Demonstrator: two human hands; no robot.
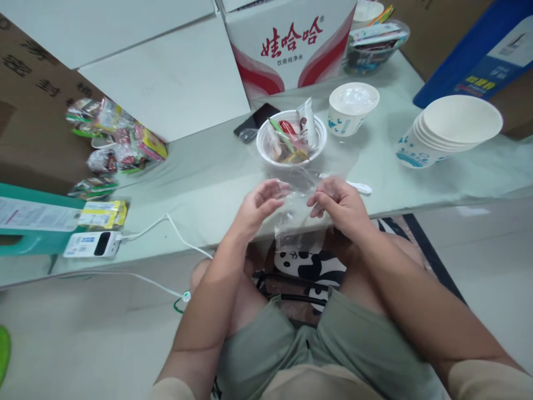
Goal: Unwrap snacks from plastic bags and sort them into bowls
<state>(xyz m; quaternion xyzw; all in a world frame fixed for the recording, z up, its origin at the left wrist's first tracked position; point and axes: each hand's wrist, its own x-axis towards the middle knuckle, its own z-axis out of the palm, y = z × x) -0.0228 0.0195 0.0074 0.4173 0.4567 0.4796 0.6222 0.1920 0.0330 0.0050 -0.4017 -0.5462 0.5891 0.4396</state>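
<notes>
A clear plastic bag hangs between my two hands, over the table's front edge and above my lap. My right hand pinches the bag's right side between thumb and fingers. On the other side, my left hand has its thumb and curved fingers apart, with the fingertips at the film; whether they touch it is hard to see. Just beyond the hands stands a white bowl with small wrapped snacks in it. A white plastic spoon lies behind my right hand, partly hidden.
A black phone lies behind the bowl. To the right stand a paper cup with clear plastic inside and a stack of paper buckets. Boxes line the back. At left are snack packs and a white device with a cable.
</notes>
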